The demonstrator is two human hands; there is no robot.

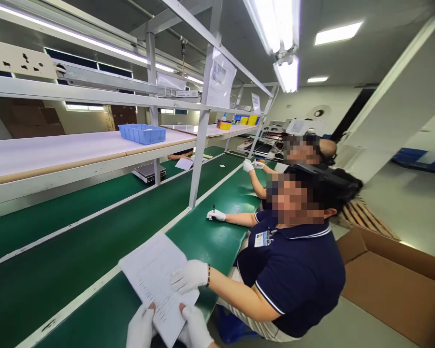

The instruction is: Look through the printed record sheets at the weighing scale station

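A printed white sheet of paper (150, 270) lies tilted on the green bench top (217, 237). My left hand (140, 328) in a white glove grips its near edge, thumb on top. Just to the right, my right hand (195, 327), also gloved, pinches the same edge. A co-worker in a navy polo shirt (297, 275) sits close on my right and rests one gloved hand (189, 275) on the sheet. That person's other gloved hand (216, 215) holds a pen upright farther along the bench.
A green conveyor belt (76, 251) runs along the left under white shelving with a blue tray (142, 133). A second seated person (304, 152) works farther down. An open cardboard box (398, 285) stands on the floor at the right.
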